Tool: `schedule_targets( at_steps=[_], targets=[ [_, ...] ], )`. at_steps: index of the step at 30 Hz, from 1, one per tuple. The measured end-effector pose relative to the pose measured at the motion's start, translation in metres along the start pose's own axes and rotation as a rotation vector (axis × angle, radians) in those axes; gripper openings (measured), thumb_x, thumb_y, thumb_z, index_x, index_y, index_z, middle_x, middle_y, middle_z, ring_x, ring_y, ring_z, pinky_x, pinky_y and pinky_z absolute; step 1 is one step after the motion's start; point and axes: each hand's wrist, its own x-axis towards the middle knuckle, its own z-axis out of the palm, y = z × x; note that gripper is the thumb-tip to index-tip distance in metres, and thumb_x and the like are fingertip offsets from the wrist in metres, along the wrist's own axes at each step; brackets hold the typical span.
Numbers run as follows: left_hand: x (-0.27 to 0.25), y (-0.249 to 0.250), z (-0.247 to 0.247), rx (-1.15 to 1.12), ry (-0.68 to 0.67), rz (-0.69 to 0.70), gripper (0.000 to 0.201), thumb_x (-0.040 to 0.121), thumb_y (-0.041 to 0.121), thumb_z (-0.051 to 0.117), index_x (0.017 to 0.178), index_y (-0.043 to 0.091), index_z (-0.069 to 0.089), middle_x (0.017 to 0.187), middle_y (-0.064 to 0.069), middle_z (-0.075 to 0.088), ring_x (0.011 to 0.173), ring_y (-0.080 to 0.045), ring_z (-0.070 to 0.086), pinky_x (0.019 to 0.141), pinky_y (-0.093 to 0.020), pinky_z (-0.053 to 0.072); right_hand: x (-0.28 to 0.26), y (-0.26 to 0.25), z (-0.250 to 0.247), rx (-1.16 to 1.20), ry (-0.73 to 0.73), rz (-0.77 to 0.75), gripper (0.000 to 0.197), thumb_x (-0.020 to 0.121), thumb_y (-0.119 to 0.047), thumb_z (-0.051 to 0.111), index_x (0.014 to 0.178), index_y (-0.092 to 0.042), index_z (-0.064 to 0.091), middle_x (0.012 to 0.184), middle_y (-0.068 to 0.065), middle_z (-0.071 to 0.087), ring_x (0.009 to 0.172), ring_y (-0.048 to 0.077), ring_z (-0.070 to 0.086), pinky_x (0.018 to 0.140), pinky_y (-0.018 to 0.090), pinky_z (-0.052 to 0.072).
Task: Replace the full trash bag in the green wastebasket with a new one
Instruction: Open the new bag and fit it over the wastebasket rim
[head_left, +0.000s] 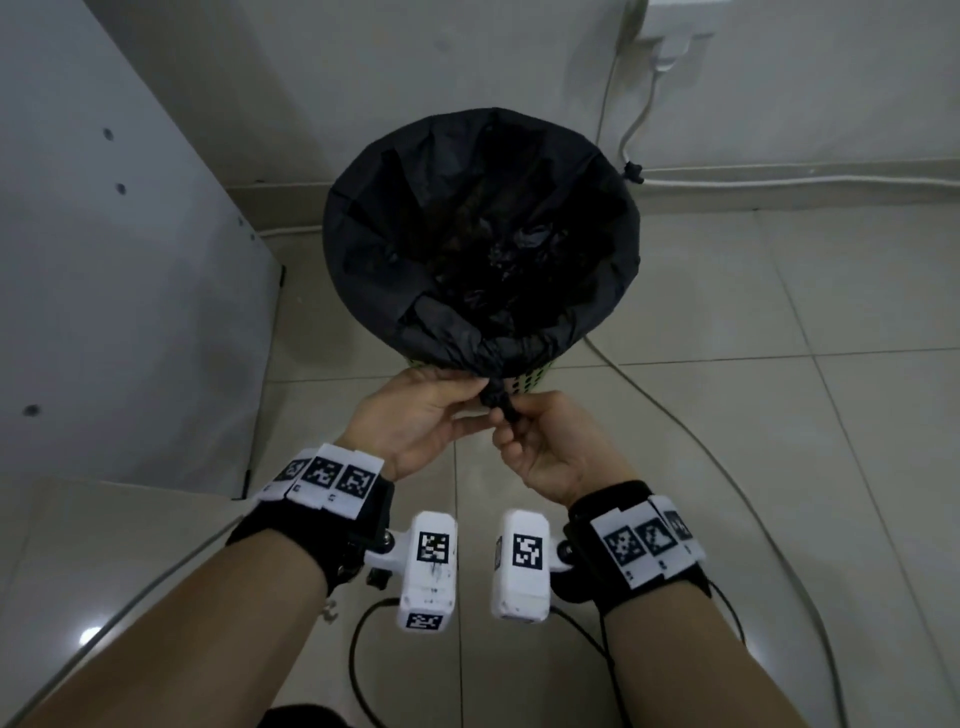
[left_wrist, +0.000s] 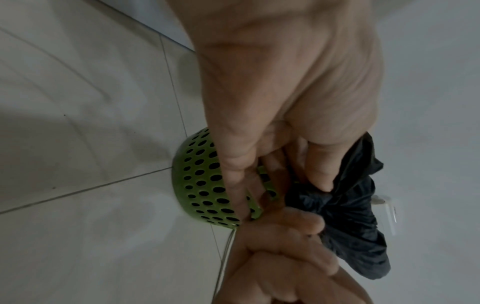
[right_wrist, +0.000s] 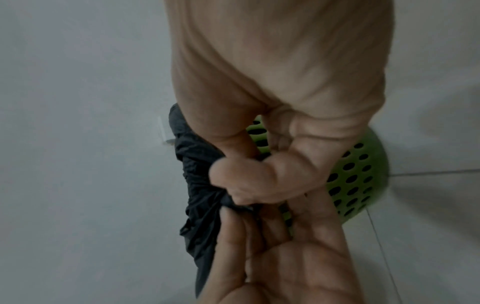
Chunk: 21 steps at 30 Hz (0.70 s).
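Green wastebasket (head_left: 524, 382) upright on tiled floor (head_left: 779, 364), near wall, mouth facing up. Black trash bag (head_left: 478, 228) lines it, rim folded over outside. Near-side slack gathered into twisted tail (head_left: 500, 400), pointing down toward viewer. Left hand (head_left: 415, 426) and right hand (head_left: 550, 447) both pinch tail, fingers curled round it.
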Motion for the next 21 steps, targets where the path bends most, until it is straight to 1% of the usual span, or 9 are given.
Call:
schedule_targets(
  at_steps=[3, 5, 7, 9, 13, 15, 17, 19, 21],
  targets=[
    [0.002, 0.001, 0.005, 0.076, 0.053, 0.052, 0.019, 0.090, 0.000, 0.059, 0.107, -0.004, 0.067, 0.099, -0.013, 0.072, 0.090, -0.022, 0.069, 0.081, -0.032, 0.057, -0.004, 0.005, 0.001, -0.242, 0.130, -0.199, 0.017, 0.096, -0.008, 0.052, 0.100, 0.004, 0.063, 0.065, 0.011, 0.065, 0.043, 0.018, 0.053, 0.038, 0.023, 0.044],
    [0.005, 0.001, 0.012, 0.155, 0.145, 0.100, 0.024, 0.089, -0.003, 0.062, 0.112, -0.006, 0.066, 0.106, -0.019, 0.072, 0.096, -0.027, 0.069, 0.084, -0.034, 0.057, -0.009, 0.012, 0.001, -0.562, 0.297, -0.525, 0.010, 0.090, -0.009, 0.058, 0.096, -0.005, 0.064, 0.077, 0.008, 0.069, 0.052, 0.021, 0.060, 0.045, 0.029, 0.052],
    [0.008, 0.000, 0.019, 0.235, 0.228, 0.150, 0.022, 0.087, -0.008, 0.062, 0.108, -0.005, 0.068, 0.101, -0.019, 0.073, 0.089, -0.024, 0.070, 0.080, -0.032, 0.058, -0.017, 0.021, 0.002, -0.849, 0.379, -0.933, 0.006, 0.085, -0.011, 0.060, 0.089, -0.014, 0.064, 0.081, -0.001, 0.069, 0.060, 0.016, 0.063, 0.056, 0.026, 0.054],
    [0.009, 0.001, 0.024, 0.263, 0.291, 0.182, 0.016, 0.085, -0.011, 0.061, 0.094, -0.002, 0.071, 0.086, -0.015, 0.073, 0.075, -0.016, 0.069, 0.069, -0.025, 0.058, -0.022, 0.030, 0.005, -0.973, 0.332, -1.085, 0.008, 0.086, -0.018, 0.064, 0.094, -0.018, 0.065, 0.086, -0.006, 0.070, 0.064, 0.010, 0.061, 0.060, 0.019, 0.049],
    [0.011, 0.005, 0.016, 0.227, 0.352, 0.160, 0.014, 0.079, -0.003, 0.072, 0.092, -0.002, 0.074, 0.095, -0.021, 0.074, 0.084, -0.028, 0.069, 0.080, -0.037, 0.056, -0.010, 0.024, 0.000, -1.081, 0.290, -1.089, 0.025, 0.082, -0.025, 0.078, 0.102, -0.017, 0.066, 0.093, -0.006, 0.070, 0.077, 0.009, 0.062, 0.067, 0.019, 0.050],
    [0.010, 0.006, 0.014, 0.223, 0.322, 0.128, 0.018, 0.078, 0.000, 0.074, 0.097, -0.002, 0.074, 0.096, -0.023, 0.074, 0.088, -0.035, 0.070, 0.086, -0.047, 0.056, -0.006, 0.017, -0.001, -1.095, 0.344, -1.146, 0.019, 0.081, -0.022, 0.079, 0.095, -0.013, 0.069, 0.086, -0.002, 0.073, 0.075, 0.014, 0.066, 0.067, 0.028, 0.053],
    [0.009, 0.007, 0.011, 0.200, 0.282, 0.119, 0.017, 0.082, 0.001, 0.069, 0.097, -0.005, 0.072, 0.094, -0.024, 0.074, 0.087, -0.037, 0.069, 0.090, -0.050, 0.057, -0.005, 0.015, 0.002, -1.100, 0.382, -1.161, 0.008, 0.083, -0.013, 0.074, 0.090, -0.012, 0.073, 0.081, -0.002, 0.074, 0.072, 0.013, 0.066, 0.065, 0.027, 0.054],
    [0.007, 0.008, 0.008, 0.172, 0.243, 0.108, 0.013, 0.086, 0.000, 0.060, 0.091, -0.005, 0.071, 0.087, -0.021, 0.072, 0.086, -0.032, 0.067, 0.092, -0.044, 0.056, -0.003, 0.014, 0.003, -0.968, 0.352, -1.066, 0.008, 0.087, -0.007, 0.067, 0.088, -0.010, 0.074, 0.077, -0.003, 0.073, 0.066, 0.012, 0.066, 0.061, 0.023, 0.055],
    [0.006, 0.007, 0.006, 0.170, 0.182, 0.090, 0.014, 0.091, 0.001, 0.056, 0.090, -0.001, 0.070, 0.083, -0.013, 0.070, 0.085, -0.024, 0.065, 0.090, -0.038, 0.054, -0.004, 0.007, 0.003, -0.581, 0.202, -0.803, 0.012, 0.093, -0.003, 0.062, 0.089, -0.005, 0.072, 0.072, 0.001, 0.072, 0.054, 0.014, 0.062, 0.051, 0.027, 0.054]
  ],
)
